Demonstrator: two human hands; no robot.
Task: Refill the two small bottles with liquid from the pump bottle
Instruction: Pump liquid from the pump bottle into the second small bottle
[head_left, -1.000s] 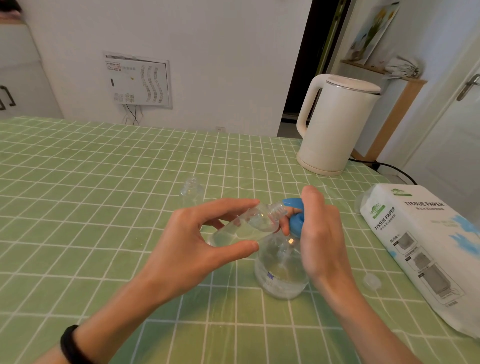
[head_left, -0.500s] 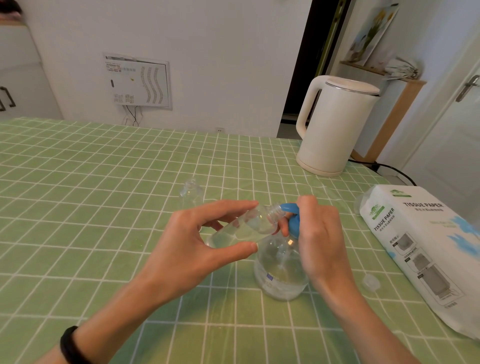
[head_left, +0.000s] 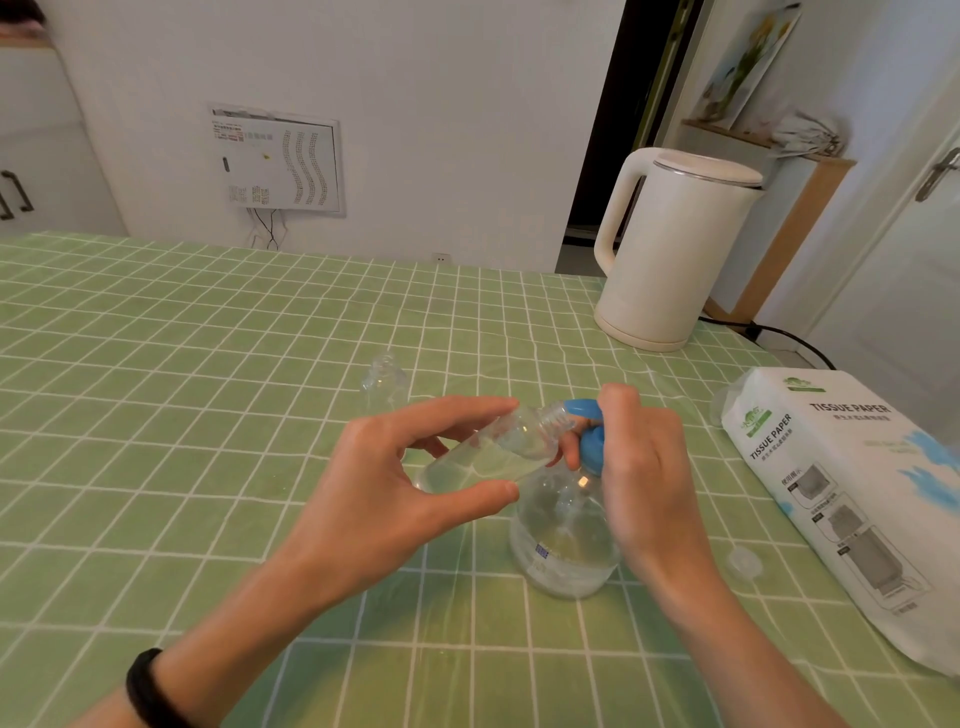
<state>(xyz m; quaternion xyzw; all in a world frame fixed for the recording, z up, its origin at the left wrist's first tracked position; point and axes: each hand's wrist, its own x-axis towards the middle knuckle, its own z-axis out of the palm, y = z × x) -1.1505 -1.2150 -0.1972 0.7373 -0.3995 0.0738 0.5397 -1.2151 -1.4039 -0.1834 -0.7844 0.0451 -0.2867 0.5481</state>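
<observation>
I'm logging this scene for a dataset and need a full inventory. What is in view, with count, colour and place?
tablecloth: 1, green with white grid, covers the table
pump bottle: 1, clear with blue top, upright, front middle
held small bottle: 1, clear, tilted, mouth at the pump nozzle
standing small bottle: 1, clear, upright behind the hands
cap: 1, translucent, beside the tissue pack
kettle: 1, cream, far right
tissue pack: 1, white and blue, right edge
wall panel: 1, white, back wall
wristband: 1, black, left wrist
left hand: grips the held small bottle
right hand: grips the pump bottle's top
</observation>
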